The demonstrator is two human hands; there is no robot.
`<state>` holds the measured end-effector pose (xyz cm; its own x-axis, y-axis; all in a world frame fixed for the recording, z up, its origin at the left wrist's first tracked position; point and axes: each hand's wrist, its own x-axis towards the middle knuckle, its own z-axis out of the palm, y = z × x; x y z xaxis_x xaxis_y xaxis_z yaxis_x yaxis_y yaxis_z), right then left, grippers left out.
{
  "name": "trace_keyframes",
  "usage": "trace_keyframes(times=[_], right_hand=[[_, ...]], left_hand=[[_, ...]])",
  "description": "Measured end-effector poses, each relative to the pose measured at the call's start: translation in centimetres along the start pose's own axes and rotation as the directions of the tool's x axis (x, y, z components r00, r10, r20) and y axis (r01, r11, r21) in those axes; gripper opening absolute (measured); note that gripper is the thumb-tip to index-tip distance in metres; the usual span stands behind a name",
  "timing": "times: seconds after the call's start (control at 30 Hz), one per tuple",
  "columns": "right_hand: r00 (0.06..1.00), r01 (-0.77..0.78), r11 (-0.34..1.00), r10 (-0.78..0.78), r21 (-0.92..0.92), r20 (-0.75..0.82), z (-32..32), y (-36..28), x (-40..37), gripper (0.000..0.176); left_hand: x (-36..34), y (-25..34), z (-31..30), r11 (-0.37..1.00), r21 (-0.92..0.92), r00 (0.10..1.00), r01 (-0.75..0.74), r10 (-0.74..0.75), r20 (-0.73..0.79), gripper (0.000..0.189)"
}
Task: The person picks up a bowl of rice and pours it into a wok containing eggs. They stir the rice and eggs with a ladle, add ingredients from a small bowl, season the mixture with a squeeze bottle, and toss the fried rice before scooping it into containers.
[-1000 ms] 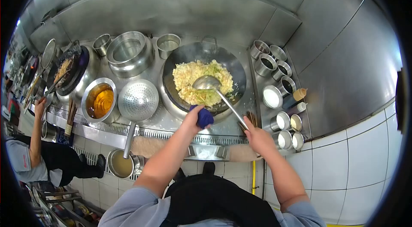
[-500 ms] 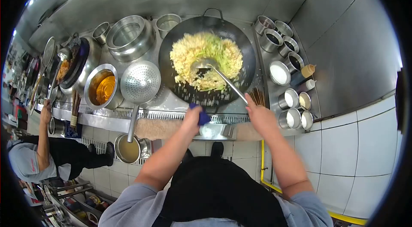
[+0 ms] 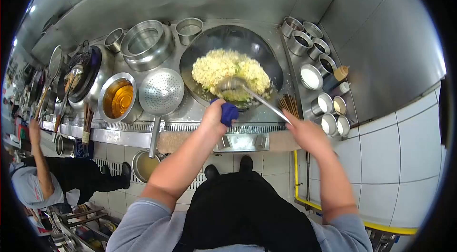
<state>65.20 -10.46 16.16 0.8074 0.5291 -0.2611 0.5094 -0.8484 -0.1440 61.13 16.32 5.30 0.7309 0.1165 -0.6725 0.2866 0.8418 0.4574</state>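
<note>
A large dark wok [image 3: 257, 45] holds yellow fried rice [image 3: 216, 67] with green bits. My left hand [image 3: 214, 116] is closed round a blue cloth [image 3: 229, 114] at the wok's near edge; the wok's handle under the cloth is hidden. My right hand [image 3: 304, 133] grips the handle end of a metal ladle [image 3: 264, 102]. The ladle's bowl, blurred by motion, lies in the near part of the rice.
A perforated strainer [image 3: 161, 91], a pot of orange oil [image 3: 121, 102] and a steel pot [image 3: 147, 45] stand left. Seasoning containers [image 3: 311, 78] line the right, beside a bamboo brush [image 3: 289, 105]. A co-worker [image 3: 43, 180] stands far left.
The wok's far side has tipped up and the rice has shifted. The ladle and my right hand have moved toward me and slightly right. My left hand has risen slightly with the cloth.
</note>
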Motion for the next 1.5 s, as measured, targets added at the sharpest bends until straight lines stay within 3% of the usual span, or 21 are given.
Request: trace_keyframes(times=[0.1, 0.13, 0.17, 0.3, 0.37, 0.53, 0.57, 0.63, 0.7, 0.77, 0.83, 0.9, 0.97, 1.03, 1.1, 1.17, 1.23, 1.27, 1.37, 1.4, 1.5], right_hand=[[0.990, -0.069, 0.997, 0.065, -0.031, -0.122, 4.4, -1.6, 5.1, 0.046], [0.982, -0.113, 0.992, 0.104, -0.049, -0.160, 4.5, -2.7, 5.0, 0.046], [0.969, -0.155, 0.986, 0.139, -0.063, -0.203, 4.5, -3.5, 5.1, 0.047], [0.950, -0.196, 0.980, 0.198, 0.029, -0.240, 2.2, -4.5, 0.1, 0.048], [0.959, -0.208, 0.978, 0.208, 0.020, -0.195, 1.1, -4.2, -2.2, 0.047], [0.958, -0.285, 0.957, 0.286, 0.049, -0.007, 1.1, -1.5, -2.4, 0.042], [0.961, -0.275, 0.961, 0.276, 0.036, -0.019, 1.3, -0.4, -0.8, 0.042], [0.955, -0.009, 0.956, 0.095, 0.293, -0.281, 4.0, 3.0, 3.5, 0.043], [0.911, 0.040, 0.921, 0.126, 0.388, -0.393, 3.4, 1.8, 8.8, 0.044], [0.888, -0.144, 0.874, 0.321, 0.465, -0.328, 3.4, 0.1, 14.8, 0.041], [0.886, -0.155, 0.874, 0.329, 0.460, -0.328, 6.9, -0.3, 19.6, 0.038], [0.920, -0.363, 0.427, 0.307, 0.829, 0.244, 6.7, -4.0, 18.9, 0.037], [0.925, -0.375, 0.471, 0.239, 0.799, 0.294, 3.7, -6.6, 15.5, 0.041], [0.942, -0.332, 0.643, 0.191, 0.690, 0.275, 1.6, -4.7, 14.3, 0.043], [0.958, -0.285, 0.702, 0.179, 0.653, 0.225, 1.3, -2.8, 15.7, 0.045], [0.940, -0.142, 0.883, 0.262, 0.448, -0.218, 2.3, -1.5, 18.6, 0.048], [0.932, -0.183, 0.902, 0.286, 0.391, -0.223, 7.3, 0.3, 23.2, 0.044], [0.967, -0.159, 0.860, 0.235, 0.486, -0.100, 7.8, -1.7, 22.0, 0.042], [0.980, -0.198, 0.768, 0.163, 0.609, 0.113, 3.5, -5.0, 17.5, 0.039], [0.971, -0.234, 0.736, 0.141, 0.635, 0.195, 2.4, -5.0, 17.3, 0.038], [0.975, -0.186, 0.778, 0.224, 0.600, 0.011, 0.6, -2.6, 19.6, 0.040]], left_hand=[[3.9, -4.9, -5.2, 0.988, 0.086, 0.986, -0.129, 0.137, -0.091, 0.023], [0.2, -4.6, -4.0, 0.982, 0.186, 0.987, -0.030, 0.058, -0.147, 0.025], [1.6, -6.0, -6.0, 0.980, 0.171, 0.989, -0.103, 0.119, -0.086, 0.029], [2.8, -1.9, -3.2, 0.997, -0.005, 0.997, -0.077, 0.077, -0.011, 0.013], [5.4, 0.5, -2.3, 0.994, 0.029, 0.987, -0.109, 0.105, 0.123, 0.011], [7.3, 2.2, -0.6, 0.990, 0.079, 0.987, -0.115, 0.105, 0.118, 0.013], [7.7, 2.4, -0.6, 0.990, 0.063, 0.985, -0.127, 0.119, 0.125, 0.013], [7.5, 2.5, -0.4, 0.989, 0.128, 0.996, -0.077, 0.070, 0.056, 0.013], [8.4, 2.3, -0.7, 0.986, 0.142, 0.995, -0.087, 0.079, 0.059, 0.013], [9.3, 2.1, -1.0, 0.979, 0.180, 0.995, -0.093, 0.083, 0.064, 0.013], [8.0, 2.7, -0.6, 0.982, 0.160, 0.993, -0.100, 0.090, 0.071, 0.013], [8.1, 3.0, -0.6, 0.973, 0.215, 0.997, -0.080, 0.074, 0.037, 0.014], [8.7, 2.9, -1.0, 0.980, 0.182, 0.996, -0.077, 0.068, 0.056, 0.014], [9.1, 2.7, -1.3, 0.986, 0.148, 0.993, -0.081, 0.068, 0.091, 0.014], [9.6, 2.4, -1.5, 0.989, 0.126, 0.993, -0.078, 0.067, 0.093, 0.012], [9.9, 2.3, -1.7, 0.991, 0.074, 0.989, -0.111, 0.102, 0.111, 0.010], [9.8, 2.3, -1.6, 0.990, 0.091, 0.993, -0.107, 0.102, 0.051, 0.008], [9.7, 2.5, -1.8, 0.990, 0.094, 0.993, -0.108, 0.103, 0.057, 0.008], [9.1, 2.4, -1.5, 0.987, 0.141, 0.996, -0.081, 0.083, -0.011, 0.007], [9.4, 2.4, -1.9, 0.991, 0.108, 0.995, -0.083, 0.078, 0.054, 0.008], [10.0, 2.4, -2.2, 0.993, 0.060, 0.993, -0.105, 0.101, 0.065, 0.007]])
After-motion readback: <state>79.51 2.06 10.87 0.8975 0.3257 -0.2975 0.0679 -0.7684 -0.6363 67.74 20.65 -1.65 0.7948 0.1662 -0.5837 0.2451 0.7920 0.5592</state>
